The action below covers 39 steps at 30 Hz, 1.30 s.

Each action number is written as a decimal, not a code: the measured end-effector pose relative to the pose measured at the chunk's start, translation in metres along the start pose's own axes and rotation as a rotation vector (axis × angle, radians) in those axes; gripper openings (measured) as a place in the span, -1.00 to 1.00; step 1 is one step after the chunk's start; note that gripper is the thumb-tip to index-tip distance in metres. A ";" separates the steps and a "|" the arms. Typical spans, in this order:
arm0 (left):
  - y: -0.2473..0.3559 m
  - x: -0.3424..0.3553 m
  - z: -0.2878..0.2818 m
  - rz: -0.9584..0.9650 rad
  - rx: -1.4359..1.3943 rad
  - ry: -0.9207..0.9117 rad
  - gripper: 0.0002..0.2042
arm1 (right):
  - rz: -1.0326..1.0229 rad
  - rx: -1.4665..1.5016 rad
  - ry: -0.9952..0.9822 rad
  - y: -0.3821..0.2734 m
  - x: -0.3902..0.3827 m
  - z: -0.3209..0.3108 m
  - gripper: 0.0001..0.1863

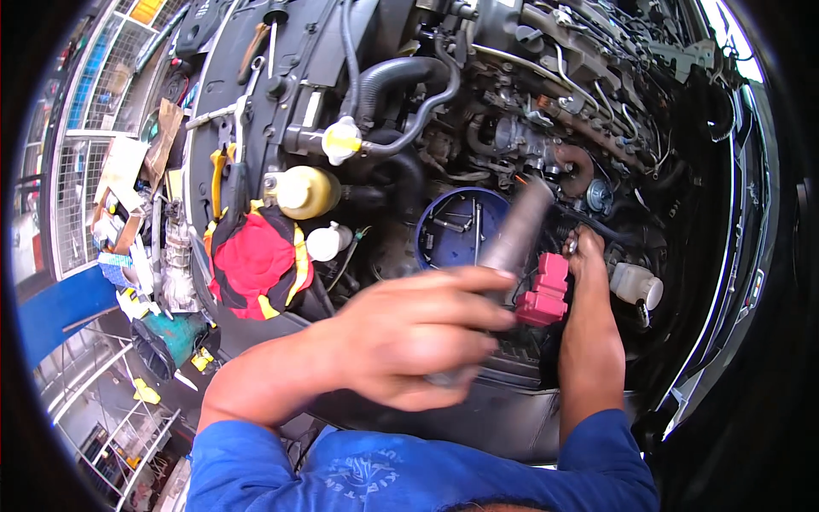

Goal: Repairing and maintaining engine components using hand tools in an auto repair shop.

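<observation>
My left hand (418,337) is wrapped round a grey metal tube or bar (519,224), blurred by motion, whose far end points up into the engine bay. My right hand (587,242) reaches deeper in, beside the engine, its fingers closed; a small shiny metal bit shows at them, but I cannot make out what it is. Between my forearms sits a red plastic cover (543,294). Left of the bar lies a round blue tray (448,247) holding several metal tools. The engine (520,141) with its hoses lies beyond both hands.
A yellowed reservoir (300,192) and a yellow cap (342,141) stand to the left. Nearby are a red, black and yellow cloth (256,260) and spanners (241,128) on the front panel. A white reservoir (636,286) is right of my forearm. Cluttered shelving (94,171) fills the far left.
</observation>
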<state>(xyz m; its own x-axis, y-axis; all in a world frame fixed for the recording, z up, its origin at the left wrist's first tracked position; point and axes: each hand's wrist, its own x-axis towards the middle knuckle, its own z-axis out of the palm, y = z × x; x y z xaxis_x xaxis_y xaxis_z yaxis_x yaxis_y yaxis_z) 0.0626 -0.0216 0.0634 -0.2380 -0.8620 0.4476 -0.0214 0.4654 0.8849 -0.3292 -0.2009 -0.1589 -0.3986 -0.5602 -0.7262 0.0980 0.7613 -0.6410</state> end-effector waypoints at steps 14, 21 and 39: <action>-0.026 -0.146 -0.197 -0.074 0.643 0.442 -0.75 | -0.586 -0.676 -0.192 -0.066 -0.229 0.017 -0.44; -0.021 -0.175 -0.162 -0.328 0.807 0.573 -0.66 | -0.716 -0.534 -1.025 -0.022 -0.334 0.199 -0.35; -0.101 -0.155 -0.252 -0.356 0.929 0.439 -0.48 | -1.119 -0.863 -1.044 0.009 -0.372 0.281 -0.52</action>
<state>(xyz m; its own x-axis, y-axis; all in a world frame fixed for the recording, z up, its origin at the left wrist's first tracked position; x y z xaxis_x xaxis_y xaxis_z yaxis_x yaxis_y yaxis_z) 0.3465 0.0139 -0.0625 0.2908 -0.8885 0.3550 -0.7908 -0.0143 0.6119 0.0760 -0.0773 0.0350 0.8030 -0.5814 -0.1308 -0.3957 -0.3560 -0.8466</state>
